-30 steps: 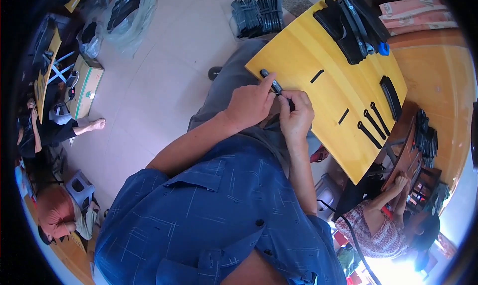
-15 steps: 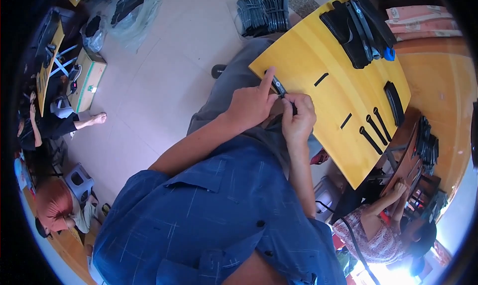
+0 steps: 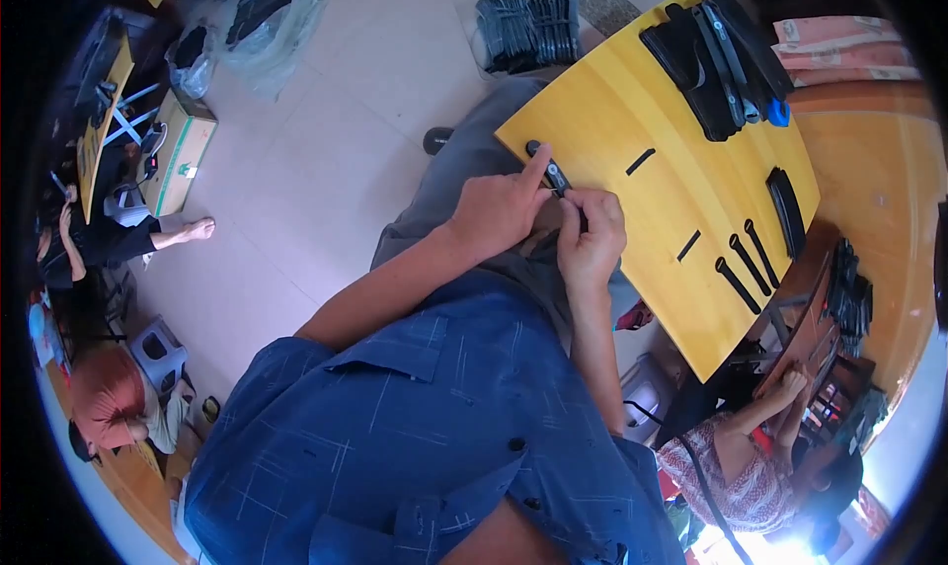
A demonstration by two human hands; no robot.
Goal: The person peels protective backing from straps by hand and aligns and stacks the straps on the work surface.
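Observation:
A short black strap point(image 3: 556, 176) with light lettering and a rounded end lies slantwise over the near edge of the yellow table point(image 3: 592, 101). My left hand point(image 3: 494, 209) has its index finger laid along the strap's upper part, with the thumb bent in toward its middle; the other fingers are curled. At the strap's lower end, my right hand point(image 3: 592, 234) pinches it between thumb and fingers. That end is hidden by the fingers. To the right lie two short black strips point(image 3: 640, 161) and several black straps with looped ends point(image 3: 736, 285).
A pile of black straps point(image 3: 716, 66) with a blue piece point(image 3: 778, 113) sits at the table's far end. A folded black bundle point(image 3: 785, 214) lies near the right edge. Bundled straps point(image 3: 528, 32) rest on the floor. Other people sit at left and lower right.
My left index fingertip has shifted slightly down the strap, uncovering its rounded upper end. Both hands stay at the strap. The whole view has moved a little.

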